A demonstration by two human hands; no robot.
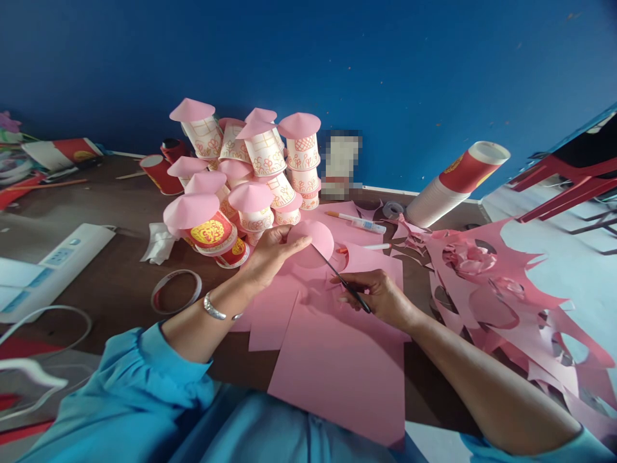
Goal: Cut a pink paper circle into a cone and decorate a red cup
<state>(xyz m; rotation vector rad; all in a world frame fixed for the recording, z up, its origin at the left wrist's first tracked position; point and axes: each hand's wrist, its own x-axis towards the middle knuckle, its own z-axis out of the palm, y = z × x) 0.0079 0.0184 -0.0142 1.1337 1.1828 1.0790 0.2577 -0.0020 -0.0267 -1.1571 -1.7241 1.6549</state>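
Nearest you, pink paper sheets (pixel 337 366) cover the counter (pixel 120 283) at lower centre. Your right hand (pixel 380 297) is closed around scissors (pixel 340 278), blades reaching up-left. Your left hand (pixel 270 254) pinches a pink paper circle (pixel 313 241) at mid-frame. Behind stands a pile of pink-roofed paper cups (pixel 250 173), upper centre.

We take this for a craft corner set up on the floor of a room, against a deep blue painted wall (pixel 385 64). A heap of decorated paper cups capped with pink paper cones (pixel 241 180), a sleeve of stacked red and white paper cups (pixel 453 183) and pink paper offcuts with round holes (pixel 506 302) cover the brown floor (pixel 110 283). A roll of clear tape (pixel 176 290) and a glue pen (pixel 355 222) lie among them.
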